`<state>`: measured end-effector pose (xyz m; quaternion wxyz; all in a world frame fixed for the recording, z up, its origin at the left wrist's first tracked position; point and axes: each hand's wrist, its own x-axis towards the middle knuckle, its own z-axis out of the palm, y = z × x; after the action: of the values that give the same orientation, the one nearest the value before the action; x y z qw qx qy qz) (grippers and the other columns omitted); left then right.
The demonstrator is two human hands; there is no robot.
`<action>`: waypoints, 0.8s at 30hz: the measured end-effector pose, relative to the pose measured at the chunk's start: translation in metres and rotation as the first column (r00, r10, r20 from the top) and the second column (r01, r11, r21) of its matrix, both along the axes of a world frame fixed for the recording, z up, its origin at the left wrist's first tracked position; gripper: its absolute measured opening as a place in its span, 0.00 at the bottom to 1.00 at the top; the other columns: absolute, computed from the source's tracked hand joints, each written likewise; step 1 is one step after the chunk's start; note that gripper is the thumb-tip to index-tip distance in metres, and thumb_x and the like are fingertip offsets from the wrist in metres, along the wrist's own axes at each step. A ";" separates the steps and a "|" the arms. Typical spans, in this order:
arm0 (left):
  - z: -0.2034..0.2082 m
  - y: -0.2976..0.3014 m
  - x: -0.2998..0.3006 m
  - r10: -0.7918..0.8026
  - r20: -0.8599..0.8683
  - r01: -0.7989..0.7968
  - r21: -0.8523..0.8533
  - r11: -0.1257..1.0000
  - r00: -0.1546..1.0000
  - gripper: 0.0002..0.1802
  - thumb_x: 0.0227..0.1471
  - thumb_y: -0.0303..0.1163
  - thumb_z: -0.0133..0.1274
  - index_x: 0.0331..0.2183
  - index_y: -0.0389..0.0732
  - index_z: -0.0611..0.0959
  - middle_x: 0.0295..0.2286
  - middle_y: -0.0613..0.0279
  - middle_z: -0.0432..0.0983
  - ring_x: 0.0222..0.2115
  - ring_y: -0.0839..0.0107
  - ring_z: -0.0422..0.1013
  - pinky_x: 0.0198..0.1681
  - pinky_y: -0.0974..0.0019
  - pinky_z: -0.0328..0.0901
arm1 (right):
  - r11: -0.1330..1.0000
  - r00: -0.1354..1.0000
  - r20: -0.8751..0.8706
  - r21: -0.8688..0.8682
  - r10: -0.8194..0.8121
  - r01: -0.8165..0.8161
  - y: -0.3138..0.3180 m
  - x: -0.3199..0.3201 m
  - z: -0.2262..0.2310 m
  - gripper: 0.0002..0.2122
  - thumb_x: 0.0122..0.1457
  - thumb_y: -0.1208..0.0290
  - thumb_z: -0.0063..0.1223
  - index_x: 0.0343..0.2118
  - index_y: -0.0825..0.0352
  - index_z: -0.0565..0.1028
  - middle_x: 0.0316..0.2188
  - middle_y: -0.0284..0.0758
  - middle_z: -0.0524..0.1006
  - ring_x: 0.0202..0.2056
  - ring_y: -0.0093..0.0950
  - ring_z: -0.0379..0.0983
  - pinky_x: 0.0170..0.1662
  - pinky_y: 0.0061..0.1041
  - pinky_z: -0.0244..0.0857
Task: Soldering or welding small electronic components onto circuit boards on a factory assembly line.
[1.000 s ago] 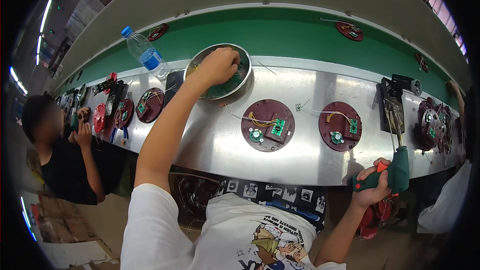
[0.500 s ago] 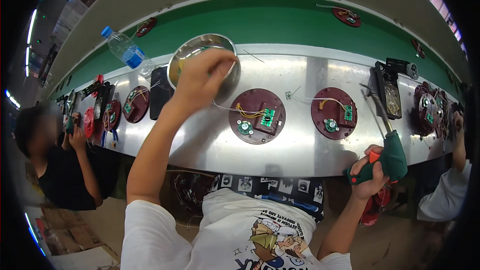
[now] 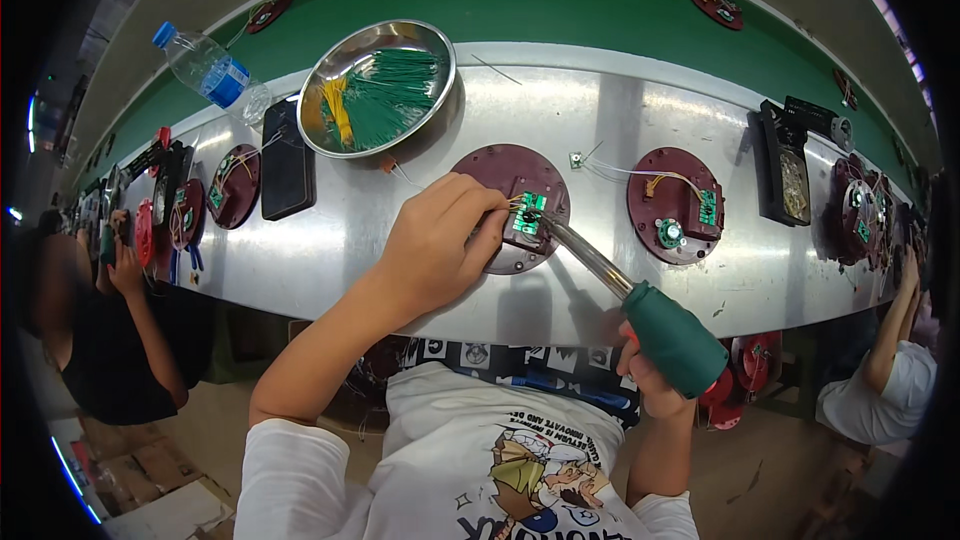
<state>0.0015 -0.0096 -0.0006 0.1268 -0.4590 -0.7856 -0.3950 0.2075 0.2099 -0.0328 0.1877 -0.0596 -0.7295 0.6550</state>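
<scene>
My left hand [image 3: 440, 245] rests over a round maroon disc [image 3: 500, 160], its thumb and forefinger pinched on a thin wire at the edge of a small green circuit board [image 3: 528, 215]. Yellow wires show beside the fingertips; the rest of them is hidden under the hand. My right hand [image 3: 655, 380] is wrapped round the grip of a dark green soldering gun [image 3: 678, 340] with an orange-red trigger. Its metal barrel slants up to the left, and the tip is at the circuit board, close to my left fingertips.
A steel bowl [image 3: 445, 90] holds green and yellow wires. Left of it are a black phone [image 3: 288, 175] and a leaning water bottle [image 3: 215, 70]. Another wired disc [image 3: 650, 190] lies right, before a black tray [image 3: 780, 170]. Co-workers sit on both sides.
My left hand has come from the bowl down to the near disc's circuit board. My right hand has swung the soldering gun left, bringing its tip onto that board.
</scene>
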 end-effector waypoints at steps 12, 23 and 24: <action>-0.002 -0.001 -0.002 -0.004 0.029 0.003 0.027 1.000 1.000 0.07 0.45 0.17 0.57 0.30 0.33 0.79 0.26 0.53 0.75 0.25 0.56 0.72 0.29 0.60 0.66 | 0.999 0.995 0.099 -0.021 0.027 -0.025 0.002 -0.001 0.008 0.09 0.41 0.79 0.56 0.28 0.74 0.77 0.24 0.38 0.74 0.20 0.27 0.71 0.24 0.21 0.65; -0.004 0.000 -0.002 0.006 0.023 -0.006 0.028 1.000 1.000 0.06 0.45 0.20 0.57 0.29 0.35 0.78 0.25 0.55 0.73 0.25 0.56 0.70 0.29 0.59 0.66 | 0.972 0.998 0.037 -0.233 0.046 -0.036 -0.004 -0.008 0.015 0.12 0.49 0.77 0.54 0.35 0.80 0.75 0.26 0.39 0.75 0.19 0.23 0.72 0.23 0.19 0.66; -0.004 0.000 -0.002 0.006 0.025 -0.006 0.027 1.000 1.000 0.06 0.45 0.20 0.57 0.29 0.35 0.78 0.25 0.55 0.73 0.25 0.56 0.70 0.29 0.59 0.66 | 0.950 0.998 0.007 -0.307 0.065 -0.059 -0.004 -0.008 0.014 0.13 0.50 0.76 0.55 0.37 0.80 0.75 0.27 0.40 0.75 0.20 0.24 0.72 0.23 0.20 0.67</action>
<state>-0.0009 -0.0099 -0.0043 0.1246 -0.4499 -0.7830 -0.4110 0.1993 0.2063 -0.0186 0.1493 -0.0706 -0.6219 0.7655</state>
